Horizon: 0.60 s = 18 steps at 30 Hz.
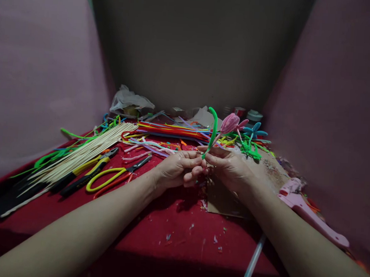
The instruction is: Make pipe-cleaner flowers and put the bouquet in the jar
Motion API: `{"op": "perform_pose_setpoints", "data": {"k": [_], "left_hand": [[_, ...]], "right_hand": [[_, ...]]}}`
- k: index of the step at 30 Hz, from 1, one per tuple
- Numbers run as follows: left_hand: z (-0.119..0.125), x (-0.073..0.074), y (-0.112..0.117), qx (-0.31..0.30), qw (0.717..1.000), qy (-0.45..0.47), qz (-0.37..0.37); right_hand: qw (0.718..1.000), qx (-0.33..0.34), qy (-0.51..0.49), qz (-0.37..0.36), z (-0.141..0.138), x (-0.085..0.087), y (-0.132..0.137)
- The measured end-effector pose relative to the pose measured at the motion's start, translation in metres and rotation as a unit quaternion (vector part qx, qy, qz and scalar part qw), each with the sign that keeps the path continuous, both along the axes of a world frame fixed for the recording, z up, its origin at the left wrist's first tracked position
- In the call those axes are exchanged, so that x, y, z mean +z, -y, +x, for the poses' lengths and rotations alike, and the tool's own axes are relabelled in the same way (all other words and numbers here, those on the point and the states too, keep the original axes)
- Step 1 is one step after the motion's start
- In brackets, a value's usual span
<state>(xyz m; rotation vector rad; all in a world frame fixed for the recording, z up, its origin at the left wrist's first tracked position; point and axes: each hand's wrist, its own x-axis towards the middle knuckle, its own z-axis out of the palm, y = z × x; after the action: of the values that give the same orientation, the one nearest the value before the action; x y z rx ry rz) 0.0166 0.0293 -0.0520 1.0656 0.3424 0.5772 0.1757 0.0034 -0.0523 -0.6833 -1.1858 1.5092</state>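
My left hand (pixel 183 166) and my right hand (pixel 226 164) meet above the middle of the table, both with fingers pinched. Between their fingertips is the base of a green pipe cleaner (pixel 214 125), whose free end curves upward. A pink pipe-cleaner flower (pixel 229 124) leans up to the right from my right hand, its thin stem running down to the fingers. The spot where the green piece meets the stem is partly covered by my fingertips. Under my right hand lies a piece of cardboard (pixel 225 202).
Left are wooden sticks (pixel 85 157), pliers (pixel 87 174) and yellow-and-red-handled scissors (pixel 119 176). Behind my hands lie coloured pipe cleaners (pixel 173 130). A blue pipe-cleaner flower (pixel 254 130) stands back right. A pink glue gun (pixel 313 213) and glue stick (pixel 255 258) lie right on the red cloth (pixel 152 241).
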Motion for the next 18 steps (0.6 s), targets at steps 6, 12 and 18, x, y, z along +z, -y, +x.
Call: {"op": "perform_pose_setpoints", "data": {"k": [6,12,18], "left_hand": [[-0.001,0.001,0.001,-0.004,1.000,0.004,-0.007],[-0.001,0.001,0.000,0.022,0.999,-0.028,0.021],[-0.002,0.002,-0.002,0.054,0.982,-0.109,0.141]], "right_hand": [[1.000,-0.028,0.001,0.010,-0.002,0.005,0.004],[1.000,-0.003,0.018,0.010,0.001,-0.003,0.000],[0.999,-0.038,0.019,-0.031,0.001,-0.006,-0.003]]}}
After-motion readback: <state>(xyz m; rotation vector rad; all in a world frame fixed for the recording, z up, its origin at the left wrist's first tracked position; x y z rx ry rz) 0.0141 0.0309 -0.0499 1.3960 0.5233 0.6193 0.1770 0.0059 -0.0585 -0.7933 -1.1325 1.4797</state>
